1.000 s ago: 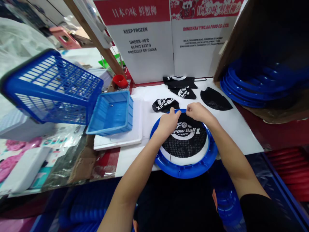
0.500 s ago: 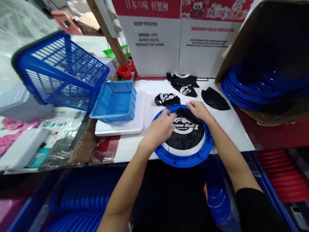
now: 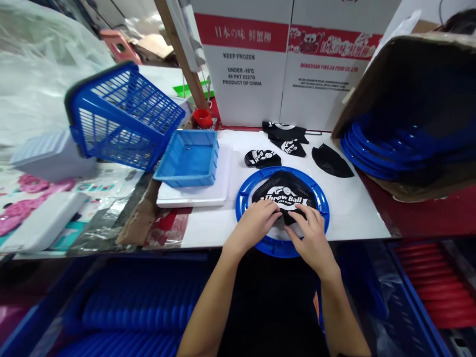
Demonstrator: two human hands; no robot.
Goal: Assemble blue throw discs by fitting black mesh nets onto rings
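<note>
A blue plastic ring (image 3: pixel 244 198) lies flat at the front of the white work surface. Inside it is a black mesh piece (image 3: pixel 284 181) printed "Throw Ball" in white. My left hand (image 3: pixel 260 220) pinches the near edge of this mesh from the left. From the right, my right hand (image 3: pixel 310 230) grips the same near edge, its fingertips close to those of the left. The mesh is bunched between them, and its lower edge is partly hidden by the fingers. Beyond the ring lie more black printed mesh pieces (image 3: pixel 262 158) and a plain dark one (image 3: pixel 332 161).
A light-blue tray (image 3: pixel 189 161) sits left on a white slab, beside a tilted blue basket (image 3: pixel 122 124). At right, a cardboard box (image 3: pixel 401 191) holds stacked blue rings (image 3: pixel 375 151). White cartons (image 3: pixel 253 99) stand behind. Blue rings (image 3: pixel 130 312) and red rings (image 3: pixel 435 285) are stored below.
My hands have moved from the ring's far side and left side to the mesh's near edge. The printed mesh now sits farther back within the ring. The camera view has shifted slightly.
</note>
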